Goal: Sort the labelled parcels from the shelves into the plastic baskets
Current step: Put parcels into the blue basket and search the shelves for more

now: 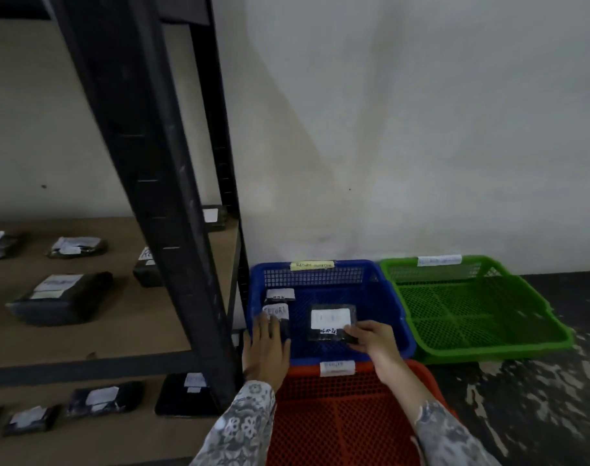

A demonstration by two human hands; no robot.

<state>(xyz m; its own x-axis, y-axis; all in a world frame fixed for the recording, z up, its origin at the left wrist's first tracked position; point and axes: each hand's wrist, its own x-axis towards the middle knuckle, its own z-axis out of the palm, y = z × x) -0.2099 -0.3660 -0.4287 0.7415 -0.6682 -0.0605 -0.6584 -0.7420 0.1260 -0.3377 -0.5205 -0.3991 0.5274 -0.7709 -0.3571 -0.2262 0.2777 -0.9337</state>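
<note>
A blue basket (381, 297) stands on the floor against the wall, with a yellow tag on its far rim. Inside it, my right hand (371, 338) grips the near right corner of a dark parcel (330, 322) with a white label. My left hand (265, 348) lies flat over the basket's left side, fingers spread, on top of a second dark parcel (276, 309) marked "RETUR". Several more labelled dark parcels lie on the shelves, such as a large parcel (60, 297) on the middle board.
A green basket (482, 307) sits right of the blue one, an orange basket (347, 425) in front of it, under my forearms. A black shelf upright (172, 213) rises just left of the baskets. The lower shelf holds a few parcels (182, 395). Dark mottled floor lies at right.
</note>
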